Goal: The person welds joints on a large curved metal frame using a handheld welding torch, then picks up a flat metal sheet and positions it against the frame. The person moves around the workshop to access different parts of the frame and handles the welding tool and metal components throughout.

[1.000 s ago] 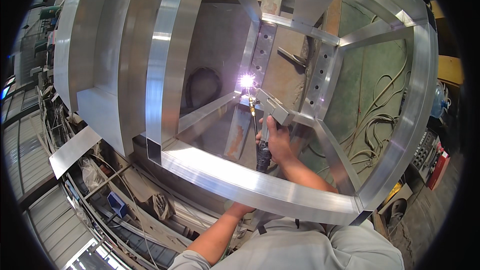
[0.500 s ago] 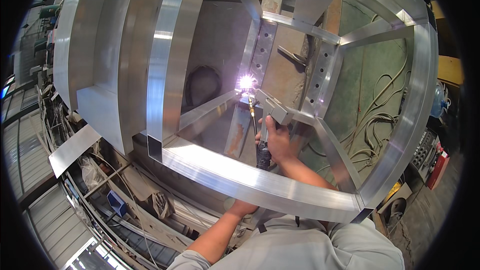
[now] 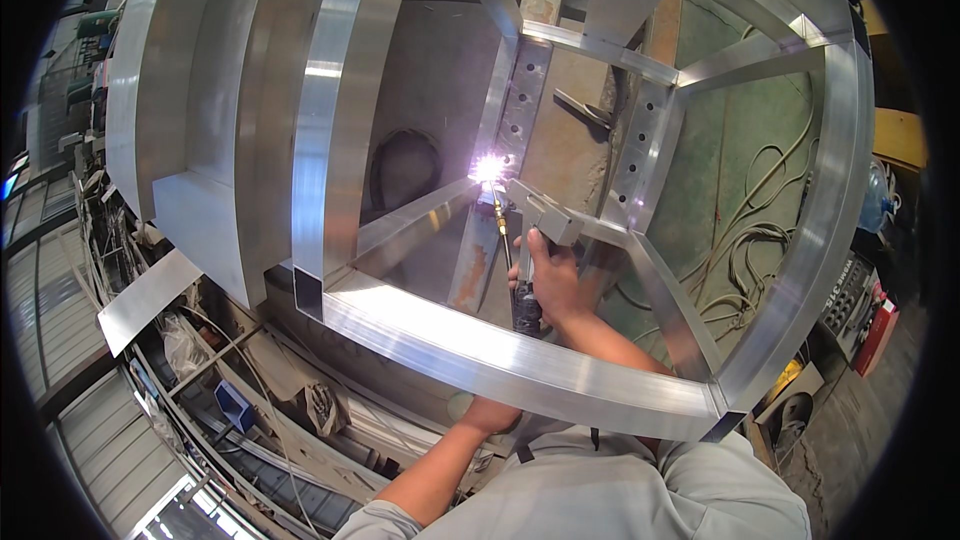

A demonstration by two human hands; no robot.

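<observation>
My right hand (image 3: 556, 285) is closed around a hand-held welding gun (image 3: 550, 216) with a grey block-shaped head and a dark grip. A thin tube with a brass fitting (image 3: 502, 223) runs along its left side toward the tip. At the tip a bright white-violet weld glare (image 3: 489, 170) burns on an inner corner of a silver metal frame (image 3: 470, 345), hiding the joint. My left hand (image 3: 492, 414) is below the frame's near bar; the bar covers its fingers, so its grip does not show.
Bent sheet-metal channels (image 3: 210, 90) stand at the left, with a flat strip (image 3: 150, 302) jutting out. Coiled cables (image 3: 745, 265) lie on the green floor at right. Through the frame show a perforated bar (image 3: 640, 140) and a dark coil (image 3: 405, 170). A blue plastic piece (image 3: 234, 407) sits lower left.
The weld glare and the gun's tip have shifted very slightly left and down. My left hand stays by the near bar.
</observation>
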